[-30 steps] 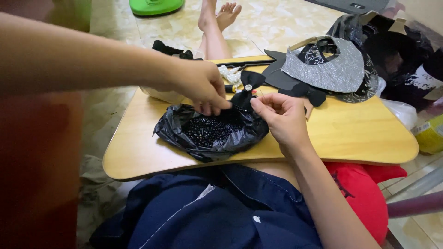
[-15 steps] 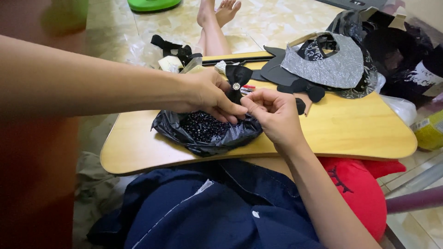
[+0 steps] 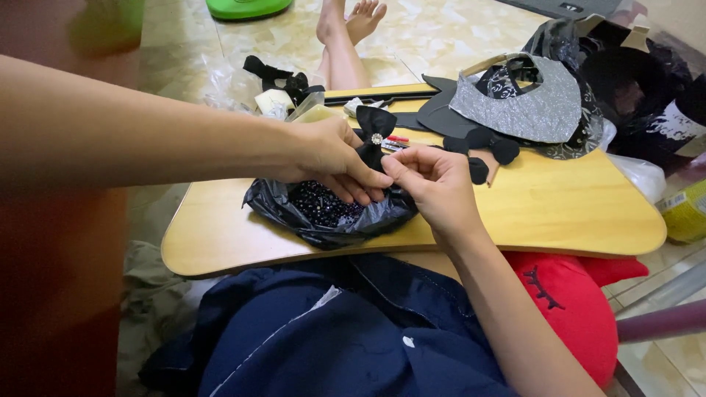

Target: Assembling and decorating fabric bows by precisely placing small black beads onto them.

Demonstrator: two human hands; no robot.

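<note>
Head view has my left hand [image 3: 334, 158] pinching a small black fabric bow [image 3: 373, 136] with a sparkly stone at its centre, fingers closed on its lower half, while my right hand [image 3: 434, 184] sits just beside it with fingertips drawn together, though I can't tell whether they have hold of anything. Both hands hover right over the open black plastic bag [image 3: 279, 209] of dark beads on the wooden lap tray [image 3: 559, 209]. If my pinch slackens, I'd say the bow could drop among the beads, and a nudge of the bag's loose edge could scatter them across the tray.
</note>
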